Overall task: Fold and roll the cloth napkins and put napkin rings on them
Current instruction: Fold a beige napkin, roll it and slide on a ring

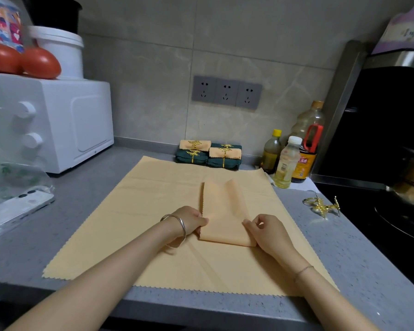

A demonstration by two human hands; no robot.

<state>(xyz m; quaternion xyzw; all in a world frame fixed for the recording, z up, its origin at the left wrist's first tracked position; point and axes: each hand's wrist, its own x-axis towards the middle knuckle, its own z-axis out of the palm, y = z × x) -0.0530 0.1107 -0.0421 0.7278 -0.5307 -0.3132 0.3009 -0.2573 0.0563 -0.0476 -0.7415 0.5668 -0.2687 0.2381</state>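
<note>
- Near the front middle of the counter [81, 187], on the near end of the folded napkin [221, 211]: left hand [189, 222], fingers curled over the strip's left edge and gripping it, silver bangle on the wrist.
- Opposite, at the right edge of that same end: right hand [265, 231], thumb and forefinger pinching the cloth, other fingers curled in, thin bracelet on the wrist.
- Between the two hands: folded napkin, peach, a narrow strip lying flat. Long axis running straight away from the body toward the back wall. Near end a smooth fold, far end pointing at the wall. Zigzag edge down the left side, soft raised ridge along the right side toward the far end.
- Underneath: spread cloth [141, 223], same peach, opened flat with zigzag edges, far wider than the strip. Near edge just by the counter's front.
- Just at the spread cloth's far edge, against the wall: finished napkins [209, 154], green and peach, stacked in two low piles, each banded with a gold leaf ring. Long axes lying left to right, across that of the strip.
- Right of the spread cloth, well apart from both hands: loose napkin rings [322, 205], gold, on the counter near the black stove [368, 211].
- Farther back on the right: bottles [286, 163], standing upright by the wall.
- Far left: white oven [69, 125] with tomatoes [40, 63] and a white bucket [62, 48] on top; phone [17, 211] lying in front of it.
- Above the finished napkins, on the tiled wall: three grey sockets [226, 91].
</note>
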